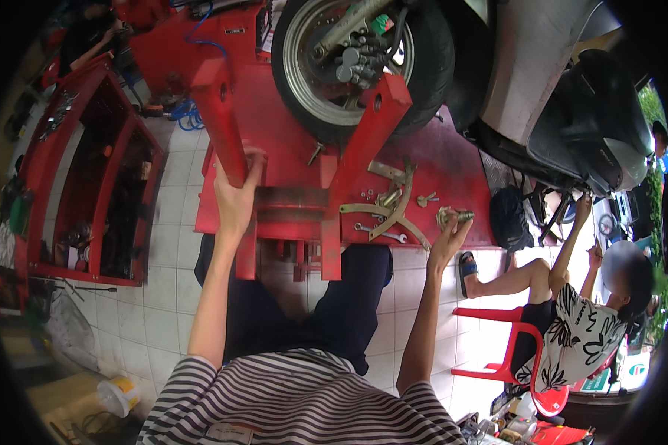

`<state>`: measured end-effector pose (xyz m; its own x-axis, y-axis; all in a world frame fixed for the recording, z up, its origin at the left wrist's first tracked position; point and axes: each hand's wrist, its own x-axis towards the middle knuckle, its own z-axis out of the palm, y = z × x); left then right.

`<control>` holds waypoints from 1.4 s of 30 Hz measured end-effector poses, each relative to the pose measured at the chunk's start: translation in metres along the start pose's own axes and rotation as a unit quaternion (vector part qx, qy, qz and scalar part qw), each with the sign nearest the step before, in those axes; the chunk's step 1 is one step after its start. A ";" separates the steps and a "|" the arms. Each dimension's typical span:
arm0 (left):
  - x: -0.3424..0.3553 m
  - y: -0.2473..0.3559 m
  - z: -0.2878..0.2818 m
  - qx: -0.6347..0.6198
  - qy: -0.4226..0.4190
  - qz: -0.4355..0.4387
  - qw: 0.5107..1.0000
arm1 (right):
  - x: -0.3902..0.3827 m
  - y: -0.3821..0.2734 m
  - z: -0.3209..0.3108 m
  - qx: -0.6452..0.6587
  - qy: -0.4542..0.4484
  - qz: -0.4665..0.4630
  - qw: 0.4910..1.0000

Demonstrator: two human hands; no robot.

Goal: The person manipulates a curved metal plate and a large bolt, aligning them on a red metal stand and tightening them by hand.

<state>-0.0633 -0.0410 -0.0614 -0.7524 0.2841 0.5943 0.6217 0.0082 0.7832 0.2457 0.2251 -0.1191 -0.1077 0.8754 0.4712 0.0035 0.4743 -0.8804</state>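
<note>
My left hand (237,194) is wrapped around the left post of a red metal frame (366,141), its fingers slightly blurred. This frame has two upright arms with holes near their tops and a worn, dark crosspiece between them. To the right, my right hand (447,241) pinches a short metal cylinder with a flange (459,216) over the edge of the red platform (464,178). Between my hands lie curved, brass-coloured metal bars (402,215), a combination wrench (381,233) and several small nuts. A loose bolt (315,153) rests behind the crosspiece.
A motor scooter's wheel (430,81) stands on the platform just beyond the frame. At left is a red tool cabinet (89,174) with open shelves. On the right, another person (579,319) sits on a red plastic chair (523,337), reaching toward the scooter.
</note>
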 end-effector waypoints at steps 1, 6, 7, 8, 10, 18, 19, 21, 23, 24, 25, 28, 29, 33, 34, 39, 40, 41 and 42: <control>-0.004 0.008 -0.001 0.112 0.052 0.069 0.990 | -0.001 -0.006 -0.001 0.033 -0.010 0.019 0.999; -0.036 0.056 0.008 -0.052 0.159 0.296 0.941 | -0.009 -0.067 0.003 0.158 -0.050 0.198 0.966; -0.029 0.075 0.019 -0.073 0.076 0.281 0.954 | -0.008 -0.073 0.007 0.175 -0.068 0.199 0.962; -0.021 0.090 0.031 -0.069 0.016 0.260 0.963 | -0.008 -0.082 0.015 0.189 -0.088 0.201 0.957; 0.000 0.119 0.056 -0.095 -0.060 0.103 0.988 | -0.009 -0.104 0.026 0.226 -0.111 0.206 0.946; 0.045 0.135 0.111 -0.194 -0.163 0.023 0.967 | 0.001 -0.168 0.056 0.251 -0.202 0.214 0.922; 0.045 0.132 0.112 -0.198 -0.151 0.063 0.966 | 0.003 -0.172 0.058 0.261 -0.205 0.208 0.920; 0.048 0.133 0.107 -0.203 -0.173 0.066 0.961 | 0.005 -0.183 0.061 0.282 -0.211 0.198 0.915; 0.050 0.128 0.108 -0.223 -0.175 0.086 0.955 | 0.015 -0.197 0.066 0.226 -0.239 0.197 0.923; 0.050 0.128 0.108 -0.212 -0.189 0.079 0.955 | 0.019 -0.207 0.065 0.193 -0.256 0.195 0.927; 0.050 0.127 0.108 -0.202 -0.204 0.073 0.955 | 0.024 -0.214 0.064 0.159 -0.273 0.192 0.929; 0.048 0.127 0.105 -0.178 -0.228 0.066 0.955 | 0.042 -0.221 0.064 0.055 -0.341 0.122 0.930; 0.047 0.128 0.102 -0.176 -0.225 0.072 0.956 | 0.045 -0.227 0.066 0.006 -0.341 0.088 0.936; 0.043 0.123 0.097 -0.217 -0.239 0.041 0.945 | 0.053 -0.248 0.071 -0.124 -0.309 -0.063 0.941; 0.042 0.122 0.097 -0.215 -0.237 0.045 0.946 | 0.054 -0.248 0.071 -0.126 -0.300 -0.100 0.940; 0.032 0.124 0.092 -0.232 -0.217 0.065 0.946 | 0.045 -0.249 0.070 -0.144 -0.225 -0.260 0.928; 0.030 0.126 0.091 -0.224 -0.211 0.078 0.948 | 0.045 -0.253 0.067 -0.140 -0.218 -0.266 0.928; 0.028 0.130 0.088 -0.216 -0.205 0.090 0.950 | 0.044 -0.256 0.065 -0.137 -0.213 -0.272 0.928; 0.025 0.131 0.086 -0.209 -0.202 0.100 0.952 | 0.043 -0.260 0.063 -0.128 -0.213 -0.271 0.930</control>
<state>0.0181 0.0497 0.0406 -0.4309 0.5858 0.6864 0.5386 -0.4433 0.7165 0.1780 0.1334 0.1262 -0.5460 0.4119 0.7295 0.0656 0.8891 -0.4529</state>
